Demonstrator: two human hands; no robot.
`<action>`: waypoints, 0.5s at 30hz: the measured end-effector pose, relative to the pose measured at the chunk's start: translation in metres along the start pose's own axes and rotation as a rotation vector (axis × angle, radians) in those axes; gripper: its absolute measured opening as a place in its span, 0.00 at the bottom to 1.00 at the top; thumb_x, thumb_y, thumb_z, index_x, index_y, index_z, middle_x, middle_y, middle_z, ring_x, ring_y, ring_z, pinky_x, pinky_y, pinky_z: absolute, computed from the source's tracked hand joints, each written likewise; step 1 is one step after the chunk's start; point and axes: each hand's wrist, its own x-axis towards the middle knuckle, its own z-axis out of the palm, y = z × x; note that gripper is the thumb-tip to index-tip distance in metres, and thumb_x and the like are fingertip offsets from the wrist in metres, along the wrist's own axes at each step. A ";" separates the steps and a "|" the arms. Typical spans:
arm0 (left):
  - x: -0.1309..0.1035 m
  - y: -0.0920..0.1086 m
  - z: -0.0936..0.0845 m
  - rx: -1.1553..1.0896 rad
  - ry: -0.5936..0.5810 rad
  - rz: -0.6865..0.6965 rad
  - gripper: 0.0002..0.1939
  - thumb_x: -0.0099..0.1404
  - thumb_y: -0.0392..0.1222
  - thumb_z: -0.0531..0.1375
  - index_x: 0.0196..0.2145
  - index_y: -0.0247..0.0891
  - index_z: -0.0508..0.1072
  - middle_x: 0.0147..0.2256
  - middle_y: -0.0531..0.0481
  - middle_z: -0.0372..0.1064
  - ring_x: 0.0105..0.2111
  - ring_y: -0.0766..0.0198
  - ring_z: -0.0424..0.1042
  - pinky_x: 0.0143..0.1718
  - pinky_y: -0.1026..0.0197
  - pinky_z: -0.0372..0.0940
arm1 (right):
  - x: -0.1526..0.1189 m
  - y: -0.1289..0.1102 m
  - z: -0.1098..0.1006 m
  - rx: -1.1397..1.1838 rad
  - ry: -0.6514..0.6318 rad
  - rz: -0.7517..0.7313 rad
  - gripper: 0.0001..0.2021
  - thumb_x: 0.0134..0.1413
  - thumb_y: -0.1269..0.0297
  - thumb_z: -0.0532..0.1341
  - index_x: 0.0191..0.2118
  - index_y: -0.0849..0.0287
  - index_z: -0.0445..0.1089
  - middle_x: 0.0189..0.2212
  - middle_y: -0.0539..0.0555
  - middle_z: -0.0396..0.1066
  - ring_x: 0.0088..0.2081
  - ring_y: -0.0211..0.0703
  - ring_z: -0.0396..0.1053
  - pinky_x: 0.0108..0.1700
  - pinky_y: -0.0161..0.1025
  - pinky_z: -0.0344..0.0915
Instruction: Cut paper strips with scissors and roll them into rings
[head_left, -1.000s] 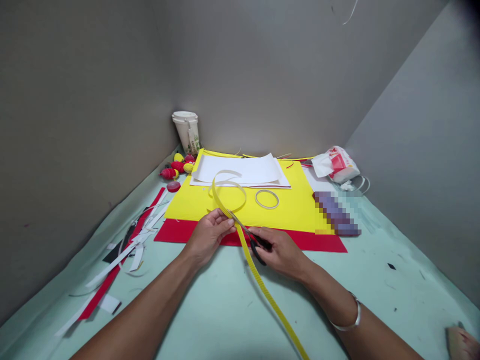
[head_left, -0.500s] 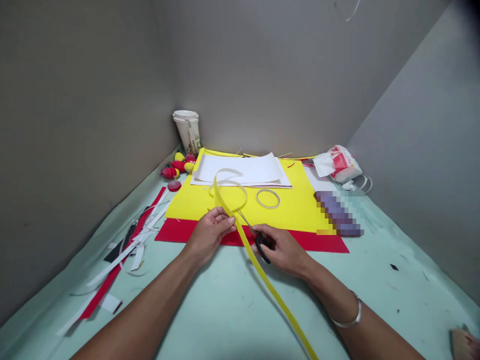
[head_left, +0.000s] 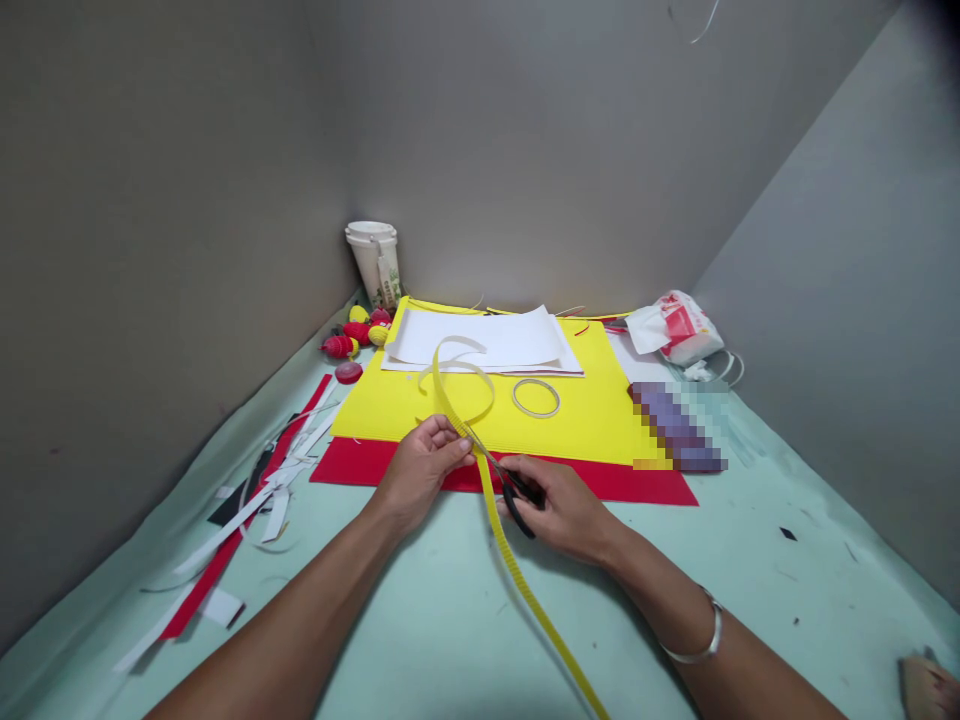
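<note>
A white lidded cup (head_left: 371, 262) stands at the surface's (head_left: 420, 620) far left corner; a red-and-white tissue pack (head_left: 686, 330) lies by its far right corner.

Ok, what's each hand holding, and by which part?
Left hand: the ridged yellow strip, pinched partway along its length. Right hand: black-handled scissors, by the handles.

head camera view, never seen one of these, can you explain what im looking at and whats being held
There's no machine: these are a person's bare hands, seen by a camera on their head, looking forward and down. The left hand pinches a ribbed yellow strip. The right hand holds black-handled scissors, blades at the strip. On the pale green surface lie a yellow sheet, a red sheet, white paper and, leftward, paper strips. A white cup stands behind.
</note>
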 end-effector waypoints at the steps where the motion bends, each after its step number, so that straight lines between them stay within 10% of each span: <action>1: 0.000 0.000 0.000 0.002 -0.001 0.002 0.16 0.49 0.36 0.70 0.34 0.35 0.71 0.32 0.53 0.72 0.31 0.69 0.71 0.34 0.67 0.67 | 0.000 0.000 0.000 -0.009 0.001 -0.006 0.14 0.51 0.65 0.61 0.45 0.57 0.70 0.25 0.47 0.67 0.25 0.36 0.59 0.29 0.32 0.57; 15: 0.002 -0.002 -0.002 -0.031 -0.023 0.005 0.14 0.51 0.35 0.70 0.34 0.34 0.70 0.32 0.53 0.72 0.30 0.72 0.70 0.34 0.69 0.68 | -0.002 0.002 -0.001 -0.074 0.046 -0.088 0.16 0.52 0.67 0.58 0.48 0.58 0.72 0.40 0.55 0.75 0.37 0.43 0.71 0.40 0.37 0.66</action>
